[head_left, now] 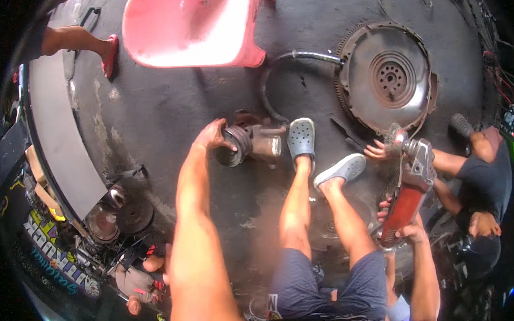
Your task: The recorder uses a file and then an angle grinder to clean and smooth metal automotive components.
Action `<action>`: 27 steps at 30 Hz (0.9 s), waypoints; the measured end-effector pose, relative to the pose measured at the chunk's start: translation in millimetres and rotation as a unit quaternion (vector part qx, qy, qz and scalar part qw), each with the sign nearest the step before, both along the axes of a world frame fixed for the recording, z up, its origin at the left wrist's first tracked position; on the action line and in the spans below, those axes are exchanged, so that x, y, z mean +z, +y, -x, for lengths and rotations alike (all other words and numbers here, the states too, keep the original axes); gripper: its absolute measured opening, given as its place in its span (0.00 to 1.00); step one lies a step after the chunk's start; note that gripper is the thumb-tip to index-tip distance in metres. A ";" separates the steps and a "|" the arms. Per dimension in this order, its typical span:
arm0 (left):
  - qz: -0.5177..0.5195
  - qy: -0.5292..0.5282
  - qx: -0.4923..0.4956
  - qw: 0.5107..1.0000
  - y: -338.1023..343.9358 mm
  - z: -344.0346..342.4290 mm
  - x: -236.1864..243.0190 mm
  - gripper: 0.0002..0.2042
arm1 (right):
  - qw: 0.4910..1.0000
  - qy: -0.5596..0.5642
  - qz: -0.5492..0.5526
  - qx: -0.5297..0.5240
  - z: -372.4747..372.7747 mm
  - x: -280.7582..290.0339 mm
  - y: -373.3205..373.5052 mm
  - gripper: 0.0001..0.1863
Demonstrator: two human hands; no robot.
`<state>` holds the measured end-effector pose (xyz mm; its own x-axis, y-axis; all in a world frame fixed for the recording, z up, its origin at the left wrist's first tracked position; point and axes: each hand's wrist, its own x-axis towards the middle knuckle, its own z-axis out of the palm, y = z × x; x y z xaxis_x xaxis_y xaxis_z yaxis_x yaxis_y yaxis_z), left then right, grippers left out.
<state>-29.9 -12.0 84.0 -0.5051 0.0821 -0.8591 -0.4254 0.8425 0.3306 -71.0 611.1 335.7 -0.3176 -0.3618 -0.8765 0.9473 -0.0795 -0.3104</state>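
Observation:
My left hand (214, 135) grips the edge of a dark grooved pulley (233, 147). The pulley sits on a rusty, pump-like engine part (266, 144) on the floor, left of my feet. In my right hand (413, 232), closed round its body, is a red angle grinder (406, 205) with a grey metal head. A round wire brush (394, 134) shows at the grinder's far end, blurred. The brush is apart from the engine part, off to its right. Another person's hand (376, 150) reaches in close to the brush.
A large toothed flywheel (357, 74) lies at the far right, with a hose (270, 81) by it. A pink plastic chair (192, 30) stands at the far side. A co-worker (484, 177) crouches at right; another person (138, 280) is at lower left, near round metal parts (134, 210).

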 end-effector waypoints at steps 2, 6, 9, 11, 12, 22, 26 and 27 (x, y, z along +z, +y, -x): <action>-0.004 0.012 -0.097 0.995 8.4 6.6 -1.5 0.43 | 0.999 -0.013 -0.026 0.024 3.7 2.3 3.9 0.54; -0.060 0.011 -0.280 0.958 36.2 13.0 11.5 0.38 | 0.999 -0.015 -0.028 0.028 9.8 7.2 8.9 0.53; -0.036 0.009 -0.352 0.935 58.4 11.8 23.2 0.35 | 0.999 -0.018 -0.023 0.027 9.5 8.6 13.2 0.52; -0.030 0.052 -0.392 0.918 68.8 9.8 26.8 0.29 | 0.999 -0.017 -0.034 0.031 6.9 7.7 18.7 0.53; -0.019 0.045 -0.413 0.909 73.1 7.2 27.6 0.27 | 0.998 -0.020 -0.041 0.037 4.1 7.2 22.0 0.54; 0.032 0.047 -0.397 0.916 118.5 8.5 43.5 0.25 | 0.993 -0.018 -0.085 0.074 -43.7 11.2 64.0 0.55; 0.047 0.066 -0.459 0.885 136.9 47.6 52.2 0.23 | 0.986 0.012 -0.125 0.109 -70.3 7.2 73.1 0.53; 0.044 0.084 -0.462 0.882 142.4 59.4 53.5 0.23 | 0.992 0.030 -0.091 0.085 -77.2 6.3 75.9 0.53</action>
